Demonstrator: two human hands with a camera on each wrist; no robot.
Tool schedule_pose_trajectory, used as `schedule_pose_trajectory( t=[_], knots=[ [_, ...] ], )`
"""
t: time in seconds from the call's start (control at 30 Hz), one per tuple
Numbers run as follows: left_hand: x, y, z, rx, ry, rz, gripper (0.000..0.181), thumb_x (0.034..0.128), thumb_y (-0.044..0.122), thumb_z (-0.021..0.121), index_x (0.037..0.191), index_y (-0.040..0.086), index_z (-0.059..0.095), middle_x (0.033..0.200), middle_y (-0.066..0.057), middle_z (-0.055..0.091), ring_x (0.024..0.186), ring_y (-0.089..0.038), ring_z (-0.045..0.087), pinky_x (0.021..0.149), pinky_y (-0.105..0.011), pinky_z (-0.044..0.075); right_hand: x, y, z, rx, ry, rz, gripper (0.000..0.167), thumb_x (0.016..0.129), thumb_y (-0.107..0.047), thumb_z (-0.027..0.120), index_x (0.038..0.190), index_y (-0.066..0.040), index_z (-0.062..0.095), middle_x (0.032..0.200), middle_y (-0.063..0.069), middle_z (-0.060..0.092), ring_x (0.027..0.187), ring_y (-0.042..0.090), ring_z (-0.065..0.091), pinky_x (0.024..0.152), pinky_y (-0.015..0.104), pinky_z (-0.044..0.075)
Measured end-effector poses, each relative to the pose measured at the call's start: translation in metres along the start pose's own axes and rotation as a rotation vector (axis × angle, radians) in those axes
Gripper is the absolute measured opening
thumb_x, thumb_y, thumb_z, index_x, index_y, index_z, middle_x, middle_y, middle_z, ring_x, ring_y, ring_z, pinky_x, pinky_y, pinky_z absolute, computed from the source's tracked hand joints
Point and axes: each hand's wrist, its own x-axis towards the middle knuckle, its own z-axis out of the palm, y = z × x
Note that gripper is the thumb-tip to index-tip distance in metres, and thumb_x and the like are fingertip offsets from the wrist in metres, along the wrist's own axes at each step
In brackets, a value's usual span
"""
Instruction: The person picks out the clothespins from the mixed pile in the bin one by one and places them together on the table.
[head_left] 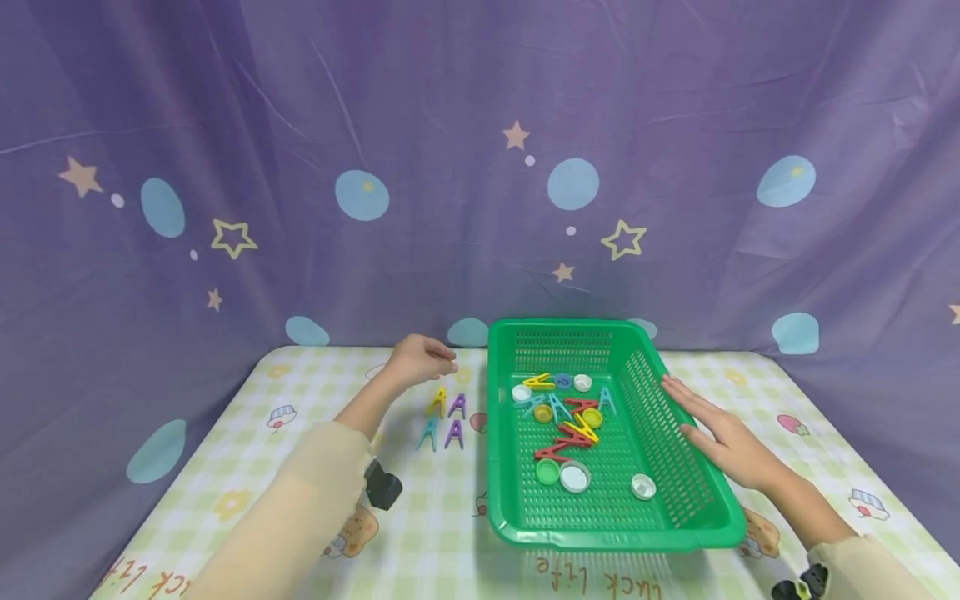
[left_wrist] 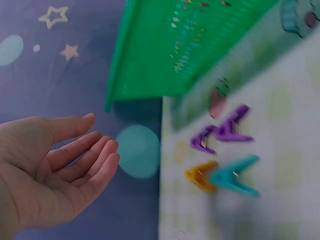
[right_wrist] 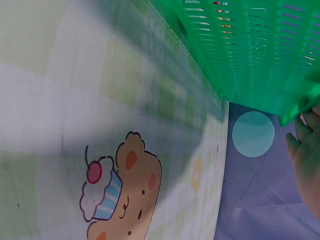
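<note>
My left hand (head_left: pixel 420 362) hovers over the table's far side, left of the green basket (head_left: pixel 615 540). Its fingers are loosely bent, and the left wrist view shows nothing in the palm (left_wrist: pixel 55 175). Just below it on the cloth lie a yellow clothespin (head_left: pixel 438 402), a teal clothespin (head_left: pixel 427 433) and two purple clothespins (head_left: pixel 454 433). My right hand (head_left: pixel 723 437) rests with extended fingers on the basket's right rim. Inside the basket are several red, yellow and blue clothespins, with a white bottle cap (head_left: pixel 575 477), a green cap (head_left: pixel 547 472) and several other caps.
A checked tablecloth (head_left: pixel 285 492) with printed cakes and bears covers the table. Behind it hangs a purple curtain (head_left: pixel 450 275) with stars and dots. The basket stands right of the table's middle, its far end near the curtain.
</note>
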Motion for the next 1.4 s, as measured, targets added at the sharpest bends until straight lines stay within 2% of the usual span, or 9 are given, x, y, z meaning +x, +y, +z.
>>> schedule_pose_trajectory(
  t=[0.23, 0.47, 0.63, 0.77, 0.93, 1.13, 1.27, 1.4],
  knots=[
    [0.012, 0.041, 0.012, 0.088, -0.048, 0.080, 0.031, 0.0886, 0.018, 0.069, 0.116, 0.005, 0.068, 0.116, -0.013, 0.070, 0.098, -0.026, 0.069, 0.084, -0.032, 0.058, -0.002, -0.001, -0.001, 0.013, -0.003, 0.013, 0.056, 0.095, -0.005, 0.051, 0.148, -0.003, 0.034, 0.154, 0.022, 0.034, 0.143, -0.015, 0.010, 0.106, -0.006, 0.011],
    [0.023, 0.084, 0.029, 0.178, -0.103, 0.165, 0.027, 0.0879, 0.021, 0.070, 0.112, 0.008, 0.071, 0.115, -0.009, 0.071, 0.108, -0.026, 0.065, 0.090, -0.035, 0.056, -0.002, -0.001, -0.003, 0.009, 0.000, 0.001, 0.056, 0.094, -0.005, 0.051, 0.148, -0.003, 0.035, 0.155, 0.018, 0.034, 0.144, -0.012, 0.013, 0.106, -0.005, 0.011],
    [0.032, 0.110, 0.051, 0.256, -0.120, 0.244, 0.027, 0.0889, 0.022, 0.069, 0.112, 0.008, 0.071, 0.113, -0.008, 0.072, 0.107, -0.023, 0.065, 0.090, -0.034, 0.056, -0.003, 0.001, -0.002, -0.005, -0.015, 0.007, 0.056, 0.095, -0.005, 0.051, 0.148, -0.004, 0.034, 0.154, 0.021, 0.035, 0.144, -0.012, 0.012, 0.106, -0.006, 0.010],
    [0.040, 0.124, 0.075, 0.328, -0.161, 0.299, 0.026, 0.0909, 0.024, 0.067, 0.112, 0.009, 0.071, 0.114, -0.006, 0.071, 0.107, -0.021, 0.065, 0.089, -0.033, 0.056, -0.004, 0.003, -0.002, -0.007, -0.018, 0.020, 0.056, 0.095, -0.006, 0.051, 0.148, -0.005, 0.034, 0.153, 0.022, 0.035, 0.144, -0.011, 0.013, 0.106, -0.006, 0.010],
    [0.049, 0.128, 0.110, 0.390, -0.241, 0.328, 0.025, 0.0918, 0.025, 0.066, 0.112, 0.013, 0.072, 0.116, -0.003, 0.071, 0.108, -0.018, 0.065, 0.087, -0.027, 0.055, -0.004, 0.003, -0.002, 0.000, -0.009, 0.022, 0.056, 0.095, -0.006, 0.051, 0.149, -0.005, 0.034, 0.154, 0.021, 0.034, 0.145, -0.011, 0.013, 0.106, -0.006, 0.011],
    [0.052, 0.118, 0.148, 0.456, -0.333, 0.337, 0.025, 0.0921, 0.021, 0.065, 0.114, 0.012, 0.070, 0.117, -0.002, 0.071, 0.109, -0.017, 0.064, 0.088, -0.023, 0.055, -0.001, 0.000, -0.002, 0.005, 0.018, -0.006, 0.057, 0.093, -0.005, 0.053, 0.147, -0.004, 0.036, 0.155, 0.017, 0.035, 0.145, -0.007, 0.017, 0.107, -0.005, 0.013],
    [0.050, 0.109, 0.164, 0.539, -0.380, 0.351, 0.022, 0.0915, 0.019, 0.066, 0.112, 0.012, 0.072, 0.115, -0.001, 0.071, 0.110, -0.016, 0.063, 0.086, -0.022, 0.055, 0.000, 0.000, -0.001, 0.009, 0.023, -0.019, 0.056, 0.093, -0.004, 0.053, 0.146, -0.003, 0.037, 0.154, 0.017, 0.036, 0.145, -0.008, 0.017, 0.108, -0.004, 0.013],
    [0.045, 0.103, 0.173, 0.601, -0.437, 0.355, 0.019, 0.0906, 0.017, 0.067, 0.107, 0.012, 0.074, 0.112, -0.001, 0.072, 0.106, -0.016, 0.064, 0.081, -0.020, 0.054, 0.001, 0.000, -0.001, 0.019, 0.022, -0.024, 0.056, 0.092, -0.003, 0.053, 0.146, -0.002, 0.037, 0.154, 0.018, 0.036, 0.145, -0.009, 0.015, 0.109, -0.003, 0.013]
  ],
)
